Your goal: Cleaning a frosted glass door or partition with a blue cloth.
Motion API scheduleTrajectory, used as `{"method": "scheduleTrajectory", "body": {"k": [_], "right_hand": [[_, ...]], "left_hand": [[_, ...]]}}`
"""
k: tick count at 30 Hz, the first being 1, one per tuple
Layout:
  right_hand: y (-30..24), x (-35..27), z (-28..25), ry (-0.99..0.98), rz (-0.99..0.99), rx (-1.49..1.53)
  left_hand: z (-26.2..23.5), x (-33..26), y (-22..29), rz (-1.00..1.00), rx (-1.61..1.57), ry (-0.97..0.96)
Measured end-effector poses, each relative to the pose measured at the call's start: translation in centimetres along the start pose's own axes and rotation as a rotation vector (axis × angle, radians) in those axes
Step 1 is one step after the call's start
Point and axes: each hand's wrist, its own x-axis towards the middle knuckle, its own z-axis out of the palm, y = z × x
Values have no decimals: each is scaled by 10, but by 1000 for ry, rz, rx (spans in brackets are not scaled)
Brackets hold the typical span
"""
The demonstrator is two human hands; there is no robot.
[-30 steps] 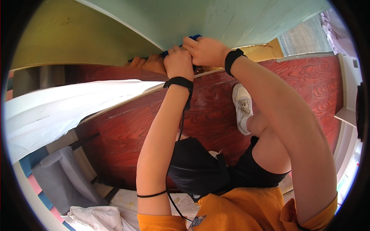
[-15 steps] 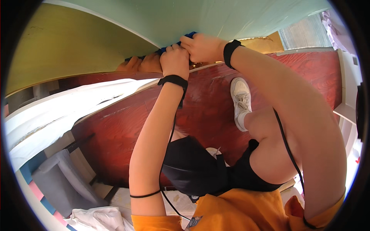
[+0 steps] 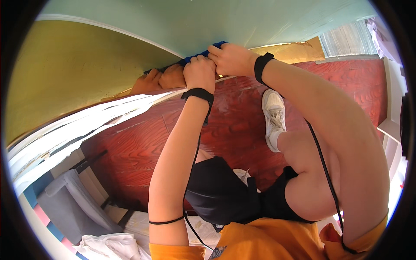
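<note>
Both my hands are closed side by side on a bunched blue cloth (image 3: 190,59), at the lower edge of a large pale green panel (image 3: 190,24). My left hand (image 3: 200,73) has its fingers curled over the cloth. Just right of it and touching it, my right hand (image 3: 234,59) pinches the cloth's upper end; most of the cloth is hidden under my fingers. On the left, a glossy yellowish panel (image 3: 82,60) meets the green one along a pale edge and mirrors my hands.
Dark red wood-patterned floor (image 3: 138,143) lies below. A white sheet-like strip (image 3: 86,123) runs along the left, above a grey chair-like piece (image 3: 71,203) and white cloth (image 3: 110,248). A gold-coloured strip (image 3: 294,51) borders the green panel. My shoe (image 3: 274,110) stands on the floor.
The glossy panel's left side has swung lower in view, over more of the white strip. My hands sit slightly lower in view and keep hold of the cloth.
</note>
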Motion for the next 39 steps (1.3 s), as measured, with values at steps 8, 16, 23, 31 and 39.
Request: {"method": "scheduleTrajectory", "body": {"k": [8, 16, 23, 31, 39], "right_hand": [[-7, -4, 16, -26, 33, 13], [-13, -9, 28, -74, 51, 49], [-24, -9, 44, -180, 125, 83], [-22, -11, 45, -252, 99, 94], [-20, -28, 56, -236, 237, 300]], "left_hand": [[16, 3, 5, -42, -13, -11], [32, 7, 6, -103, -169, -82], [51, 12, 6, -139, -167, -141], [52, 15, 3, -109, -147, -159], [48, 18, 5, -93, -204, -155]]}}
